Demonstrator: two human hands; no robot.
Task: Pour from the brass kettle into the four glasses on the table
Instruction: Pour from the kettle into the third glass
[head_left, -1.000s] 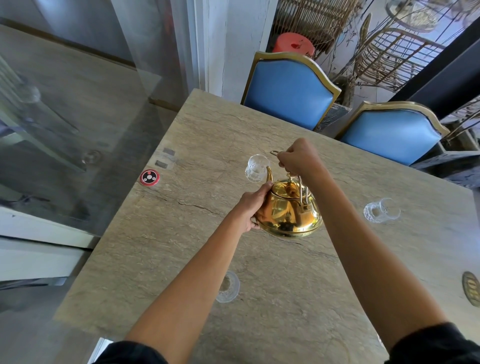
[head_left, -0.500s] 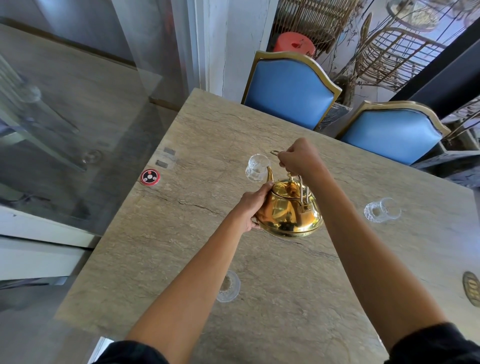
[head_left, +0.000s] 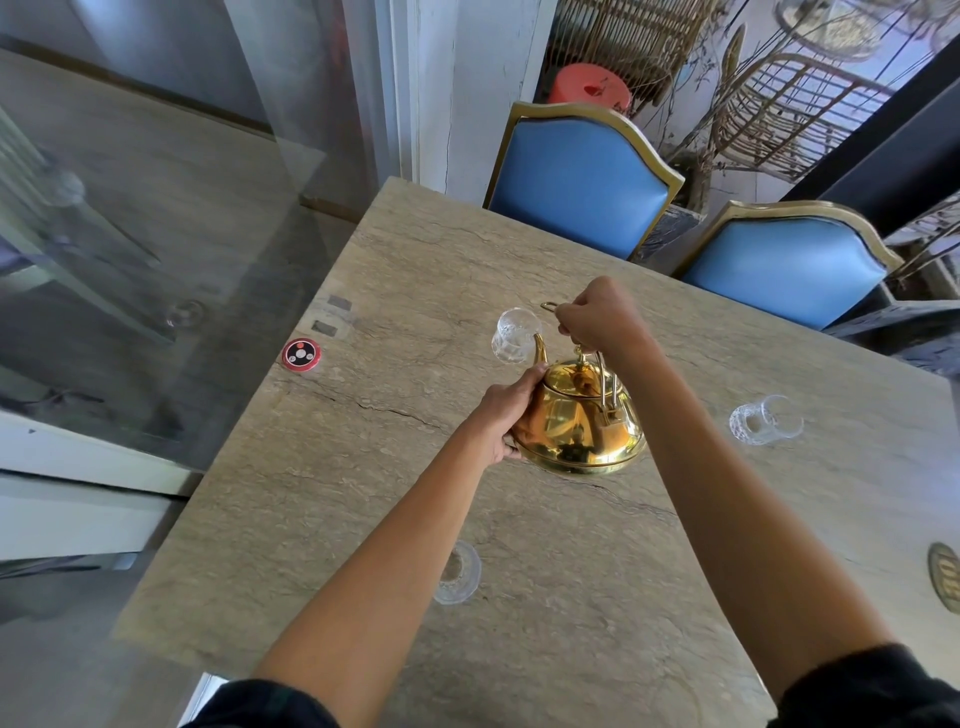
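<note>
Head view: right hand (head_left: 597, 317) gripping brass kettle (head_left: 582, 421) handle, left hand (head_left: 511, 410) cupping its side, spout tipping over far glass (head_left: 514, 340); near glass (head_left: 457, 574) half hiding behind forearm; fourth glass unseen.

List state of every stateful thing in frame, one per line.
brass kettle: lifted, tipped, spout at the far glass rim
far glass: upright, contents unclear
right glass: upright, looks empty
near glass: upright, partly hidden by the left forearm
left hand: steadying the kettle's side
right hand: grip closed on the kettle handle
fourth glass: not visible
</note>
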